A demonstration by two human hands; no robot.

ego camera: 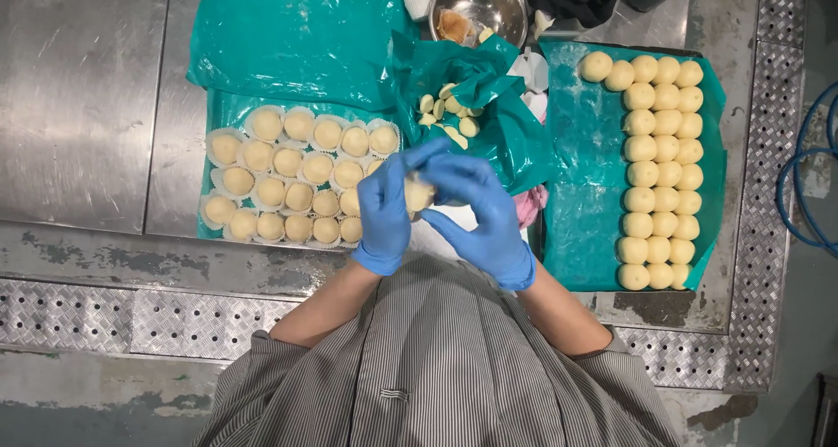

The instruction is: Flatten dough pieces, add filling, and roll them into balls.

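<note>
Dough ball (419, 194), mid-frame, sits pinched between the gloved left hand (382, 209) and right hand (478, 216), both closed around it; it looks soft, light, easily dented, best cradled at its sides.

left hand (384, 209) gloved blue, curling inward | right hand (478, 213) gloved blue, fingertips meeting left | forearms bare, angling inward
</note>
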